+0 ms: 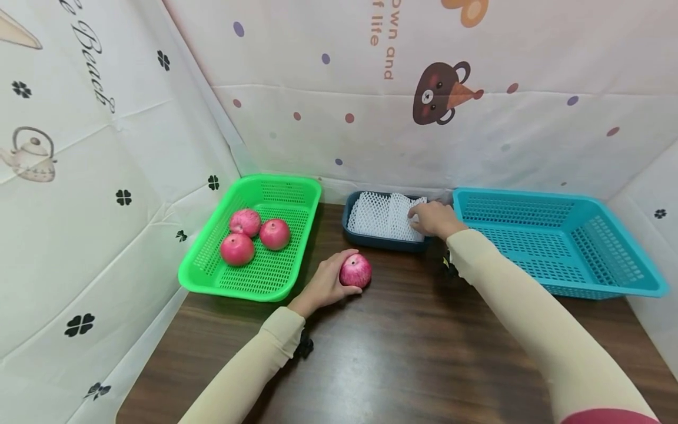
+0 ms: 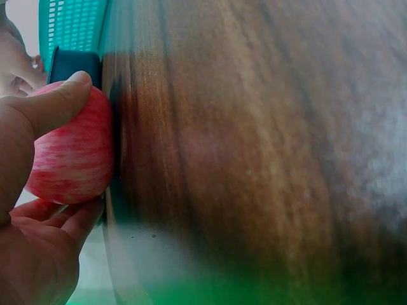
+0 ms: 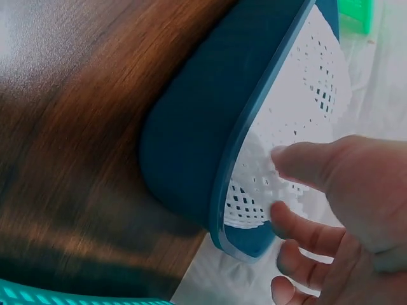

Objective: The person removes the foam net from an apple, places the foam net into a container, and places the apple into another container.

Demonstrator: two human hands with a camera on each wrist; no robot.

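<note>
My left hand (image 1: 329,281) grips a red apple (image 1: 355,271) on the table, thumb on one side and fingers round the other. In the left wrist view the same apple (image 2: 73,152) sits right at the tabletop. Over the right end of a dark blue tray (image 1: 384,241), my right hand (image 1: 435,219) reaches toward white foam fruit nets (image 1: 373,217) lying inside. The right wrist view has its thumb and index fingertips apart, right at the net (image 3: 280,127), with the other fingers loosely bent beside the tray's rim.
A green basket (image 1: 302,247) on the left holds three more apples (image 1: 245,235). To the right stands a blue plastic basket (image 1: 561,247). Printed cloth (image 1: 318,129) hangs behind and at both sides of the dark wooden table (image 1: 402,353).
</note>
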